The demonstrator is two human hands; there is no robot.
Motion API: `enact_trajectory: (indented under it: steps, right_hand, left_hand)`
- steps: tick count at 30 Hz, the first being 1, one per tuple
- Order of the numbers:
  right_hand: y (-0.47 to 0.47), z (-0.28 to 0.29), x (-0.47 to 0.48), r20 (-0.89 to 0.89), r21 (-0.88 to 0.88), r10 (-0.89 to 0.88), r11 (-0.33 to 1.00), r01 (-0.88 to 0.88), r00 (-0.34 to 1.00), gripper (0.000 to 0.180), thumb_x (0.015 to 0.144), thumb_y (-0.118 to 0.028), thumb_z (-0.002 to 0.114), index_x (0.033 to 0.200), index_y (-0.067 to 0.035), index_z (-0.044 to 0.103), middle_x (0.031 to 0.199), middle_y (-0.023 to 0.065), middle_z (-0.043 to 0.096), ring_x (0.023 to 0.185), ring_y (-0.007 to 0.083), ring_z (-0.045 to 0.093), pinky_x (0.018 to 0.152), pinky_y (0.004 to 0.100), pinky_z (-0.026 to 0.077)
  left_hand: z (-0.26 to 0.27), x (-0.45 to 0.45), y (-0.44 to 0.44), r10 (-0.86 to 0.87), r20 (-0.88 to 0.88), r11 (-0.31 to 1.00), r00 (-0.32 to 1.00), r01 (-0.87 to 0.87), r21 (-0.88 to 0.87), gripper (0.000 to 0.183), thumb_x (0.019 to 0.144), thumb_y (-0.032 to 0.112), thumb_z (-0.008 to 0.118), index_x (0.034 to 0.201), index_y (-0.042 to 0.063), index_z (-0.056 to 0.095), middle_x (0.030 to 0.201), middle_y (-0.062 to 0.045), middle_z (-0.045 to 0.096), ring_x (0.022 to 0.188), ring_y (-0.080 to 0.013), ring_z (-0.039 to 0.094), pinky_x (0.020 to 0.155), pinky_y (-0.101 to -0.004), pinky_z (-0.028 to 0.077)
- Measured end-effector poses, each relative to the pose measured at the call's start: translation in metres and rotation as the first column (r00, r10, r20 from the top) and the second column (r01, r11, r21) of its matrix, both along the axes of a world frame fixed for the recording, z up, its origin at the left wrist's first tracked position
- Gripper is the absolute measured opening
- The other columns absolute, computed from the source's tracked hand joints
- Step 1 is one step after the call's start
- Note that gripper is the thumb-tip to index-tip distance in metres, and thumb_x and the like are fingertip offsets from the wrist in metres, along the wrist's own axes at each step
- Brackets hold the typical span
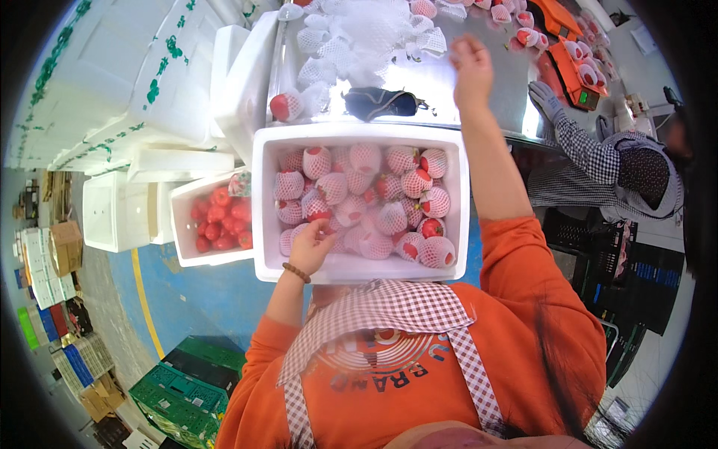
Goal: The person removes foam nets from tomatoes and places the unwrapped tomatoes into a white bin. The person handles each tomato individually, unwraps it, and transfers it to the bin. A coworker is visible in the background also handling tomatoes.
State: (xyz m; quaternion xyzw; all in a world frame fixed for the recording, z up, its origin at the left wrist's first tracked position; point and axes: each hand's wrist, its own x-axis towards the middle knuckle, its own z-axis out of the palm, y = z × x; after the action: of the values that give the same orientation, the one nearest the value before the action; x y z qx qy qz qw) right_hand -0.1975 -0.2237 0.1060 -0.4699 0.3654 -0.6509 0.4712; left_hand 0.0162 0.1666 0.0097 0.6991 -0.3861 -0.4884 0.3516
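Note:
A white foam box stands before me, holding several red tomatoes in white foam net sleeves. Inside its front left part is my left hand, fingers bent close to the sleeved tomatoes; whether it grips one is unclear. My right hand is raised over the metal table, blurred, with loosely curled fingers and nothing visible in it. To its left lies a heap of empty foam net sleeves. One sleeved tomato rests at the table's left end.
Left of the box, a second foam box contains bare tomatoes. A dark cloth pouch lies by the table edge. Orange scales hold sleeved tomatoes near a co-worker's gloved hand. Stacked foam boxes rise at left; green crates sit below.

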Motion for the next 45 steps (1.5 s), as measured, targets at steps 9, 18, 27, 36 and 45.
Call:
enact_trajectory:
  steps: [9,18,27,36,45]
  right_hand:
    - [0.227,-0.1,-0.035,-0.922,0.387,0.19,0.449,-0.805,-0.337,0.046,0.069,-0.009,0.067,0.114,-0.007,0.061,0.125,0.0152,0.054,0.117,0.0345,0.05,0.096,0.0403,0.044]
    - [0.208,-0.077,-0.028,-0.716,0.516,0.698,0.509,-0.689,-0.02,0.063,0.07,-0.026,0.076,0.126,-0.005,0.056,0.12,0.0194,0.059,0.113,0.0357,0.055,0.096,0.0434,0.045]
    - [0.207,0.024,0.015,-0.554,0.126,0.66,0.669,-0.732,0.507,0.049,0.085,-0.022,0.069,0.129,-0.003,0.057,0.136,0.0152,0.052,0.126,0.0232,0.049,0.103,0.0359,0.039]
    - [0.217,0.0,0.031,0.08,0.295,0.457,0.838,-0.459,0.886,0.023,0.097,-0.016,0.055,0.11,0.001,0.065,0.102,0.0058,0.066,0.088,0.0077,0.059,0.076,0.0216,0.049]
    - [0.208,-0.014,0.019,-0.198,0.212,0.506,0.858,-0.467,0.84,0.022,0.094,-0.013,0.059,0.111,0.001,0.064,0.098,0.0051,0.066,0.085,0.0105,0.06,0.077,0.024,0.049]
  left_hand:
    - [-0.009,0.001,0.001,-0.029,0.002,1.0,1.0,0.029,0.006,0.043,0.083,0.019,0.07,0.119,0.0,0.057,0.096,-0.008,0.066,0.079,-0.0153,0.062,0.072,-0.0297,0.051]
    - [0.012,-0.016,-0.029,-0.059,-0.078,0.996,0.995,0.054,-0.066,0.05,0.085,0.01,0.069,0.13,0.002,0.048,0.114,-0.005,0.056,0.096,-0.0123,0.058,0.082,-0.0262,0.051]
    - [0.099,-0.037,-0.077,0.074,-0.526,0.865,0.847,-0.317,-0.388,0.068,0.078,-0.004,0.071,0.137,0.004,0.039,0.125,-0.011,0.051,0.111,-0.0199,0.057,0.086,-0.0328,0.055]
    - [0.111,-0.03,-0.076,-0.091,-0.797,0.933,0.597,-0.23,-0.278,0.086,0.068,0.005,0.082,0.14,0.003,0.035,0.13,-0.011,0.053,0.123,-0.0234,0.052,0.101,-0.0362,0.047]
    - [0.103,-0.026,-0.068,-0.219,-0.8,0.879,0.559,-0.243,-0.411,0.09,0.065,-0.003,0.083,0.141,0.011,0.038,0.139,-0.011,0.046,0.126,-0.0276,0.049,0.1,-0.0477,0.048]
